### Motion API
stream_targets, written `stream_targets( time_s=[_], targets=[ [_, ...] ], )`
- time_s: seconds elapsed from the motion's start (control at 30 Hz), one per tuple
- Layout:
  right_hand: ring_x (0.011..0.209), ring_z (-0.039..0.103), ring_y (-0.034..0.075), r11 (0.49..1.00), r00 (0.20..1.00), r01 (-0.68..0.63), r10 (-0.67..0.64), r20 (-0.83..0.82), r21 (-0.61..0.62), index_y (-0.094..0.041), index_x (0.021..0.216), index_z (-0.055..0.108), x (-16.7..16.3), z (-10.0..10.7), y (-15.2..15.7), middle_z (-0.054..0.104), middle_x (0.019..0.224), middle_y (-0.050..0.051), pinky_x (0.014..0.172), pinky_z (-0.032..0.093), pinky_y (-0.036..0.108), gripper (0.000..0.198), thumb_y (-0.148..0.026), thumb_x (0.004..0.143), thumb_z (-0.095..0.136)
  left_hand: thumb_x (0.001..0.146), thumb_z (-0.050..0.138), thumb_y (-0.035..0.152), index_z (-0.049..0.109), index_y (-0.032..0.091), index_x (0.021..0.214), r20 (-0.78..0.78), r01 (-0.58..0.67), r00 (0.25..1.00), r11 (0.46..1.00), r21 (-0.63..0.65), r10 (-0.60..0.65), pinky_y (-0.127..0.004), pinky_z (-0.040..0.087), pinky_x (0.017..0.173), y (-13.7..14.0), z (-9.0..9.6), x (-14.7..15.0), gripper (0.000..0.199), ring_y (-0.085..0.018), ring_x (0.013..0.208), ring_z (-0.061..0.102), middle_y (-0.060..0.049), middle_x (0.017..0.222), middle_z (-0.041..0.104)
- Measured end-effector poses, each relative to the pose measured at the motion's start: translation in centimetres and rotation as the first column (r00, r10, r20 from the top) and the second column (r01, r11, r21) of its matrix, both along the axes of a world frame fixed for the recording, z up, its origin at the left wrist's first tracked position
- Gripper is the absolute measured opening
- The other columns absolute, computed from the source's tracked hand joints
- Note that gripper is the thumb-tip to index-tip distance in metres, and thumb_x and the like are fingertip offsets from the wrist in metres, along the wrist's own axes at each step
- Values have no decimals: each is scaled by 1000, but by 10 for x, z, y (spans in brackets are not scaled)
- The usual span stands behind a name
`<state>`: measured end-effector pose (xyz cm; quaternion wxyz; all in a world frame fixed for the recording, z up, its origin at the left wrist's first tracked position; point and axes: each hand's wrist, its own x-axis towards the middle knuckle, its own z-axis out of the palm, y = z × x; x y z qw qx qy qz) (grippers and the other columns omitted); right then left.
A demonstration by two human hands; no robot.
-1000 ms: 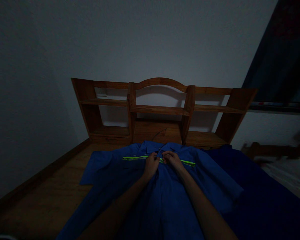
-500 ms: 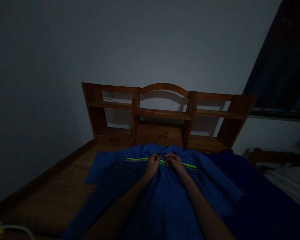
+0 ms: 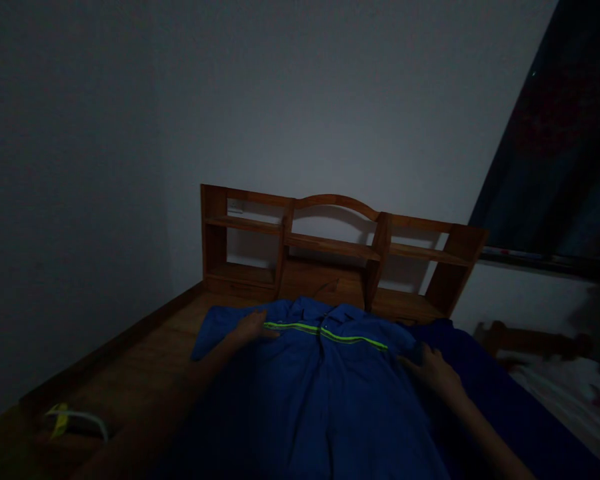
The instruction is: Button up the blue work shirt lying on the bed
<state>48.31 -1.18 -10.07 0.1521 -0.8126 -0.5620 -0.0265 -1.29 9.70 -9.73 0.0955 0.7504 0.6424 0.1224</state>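
Observation:
A blue collared work shirt (image 3: 300, 373) with a lime-yellow stripe across the chest lies front side up, its collar towards the headboard. My left hand (image 3: 253, 327) is at the shirt's left sleeve side, beside the stripe's end, with thumb and fingers apart. On the other side, my right hand (image 3: 434, 370) is spread at the right sleeve's edge. Both hands appear to touch or hover just over the cloth; the dim light hides which. Neither has a visible grip on the fabric. Dark shadow covers the lower part of the shirt.
Behind the shirt stands a wooden headboard (image 3: 330, 248) with open shelves against the wall. Wooden boards (image 3: 155, 353) show on the left, with a pale cord and yellow item (image 3: 63, 420) lower down. Dark blue cloth (image 3: 500, 400) lies right; a dark curtain (image 3: 555, 153) hangs beyond.
My hands were together at the shirt's front below the collar. They have parted, the left moving left and the right moving right, and the fingers have opened. The view has tilted up.

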Motion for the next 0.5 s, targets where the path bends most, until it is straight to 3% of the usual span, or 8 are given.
stream_targets(
  time_s=[0.07, 0.17, 0.33, 0.5],
  targets=[
    [90, 62, 31, 994, 999, -44, 45, 7, -98, -14, 112, 53, -3, -5, -7, 60, 103, 18, 71, 46, 39, 58, -55, 72, 54, 68, 64, 53, 51, 16, 114, -11, 14, 1000, 1000, 3, -14, -32, 41, 87, -4, -7, -4, 61, -28, 108, 53, -15, 122, 51],
    [93, 62, 28, 988, 992, -108, 114, 49, -114, -16, 106, 58, -9, -1, -7, 63, 98, 16, 72, 46, 34, 37, -39, 79, 49, 80, 54, 38, 53, 18, 110, -21, 7, 1000, 998, 54, -6, -30, 43, 85, -10, -15, 3, 36, -24, 103, 56, -13, 116, 56],
    [91, 63, 26, 992, 988, -118, 113, 104, 35, -18, 116, 58, 4, 32, 16, 66, 96, 14, 73, 45, 31, 41, -23, 77, 46, 85, 41, 17, 51, 15, 111, -57, -36, 997, 991, 127, 43, -34, 45, 82, -14, -20, 15, 28, -25, 98, 59, -14, 111, 58],
    [79, 65, 23, 980, 978, -107, 134, -159, 166, -16, 98, 67, 28, 71, 56, 69, 88, 11, 64, 46, 26, 32, -23, 74, 46, 87, 34, 16, 46, 15, 115, -77, -131, 985, 965, 226, 152, -33, 47, 75, -1, -20, 19, 30, -24, 92, 61, -16, 115, 53]
  ],
)
